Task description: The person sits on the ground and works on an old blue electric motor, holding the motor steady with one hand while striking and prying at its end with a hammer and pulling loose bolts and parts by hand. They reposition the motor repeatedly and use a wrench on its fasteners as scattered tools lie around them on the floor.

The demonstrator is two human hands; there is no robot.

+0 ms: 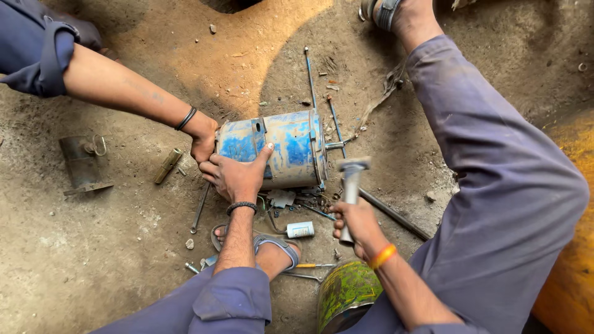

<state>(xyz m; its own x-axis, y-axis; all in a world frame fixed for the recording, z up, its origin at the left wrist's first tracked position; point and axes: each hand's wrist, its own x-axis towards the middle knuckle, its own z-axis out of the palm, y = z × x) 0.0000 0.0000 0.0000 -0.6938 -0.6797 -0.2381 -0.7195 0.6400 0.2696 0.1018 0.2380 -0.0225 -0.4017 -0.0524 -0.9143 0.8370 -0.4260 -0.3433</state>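
The blue motor housing point(278, 148) lay on its side on the dirt floor point(111, 260), in the middle of the scene. The left hand point(235, 176) pressed flat over its near flank, fingers spread, thumb up on the curve; it steadied the drum rather than closing round it. The right hand point(356, 226) was wrapped tight on the handle of a hammer point(351, 179), head raised just right of the drum's end plate, near the stub shaft point(334, 146).

A co-worker's hand point(203, 139) reached in from the far left and braced the opposite end.

Risks, as I judged them: a glancing blow off that rounded rim could have skidded toward the left thumb, which sat close to the flange. The drum, being round on loose dirt, could have rolled or jumped under a strike if either bracing hand slipped. A sandalled foot point(272, 250) sat directly near the drum, among small tools and a white cylinder point(301, 229), so a falling part might have landed on the toes. Long rods point(322, 105) lay beyond.
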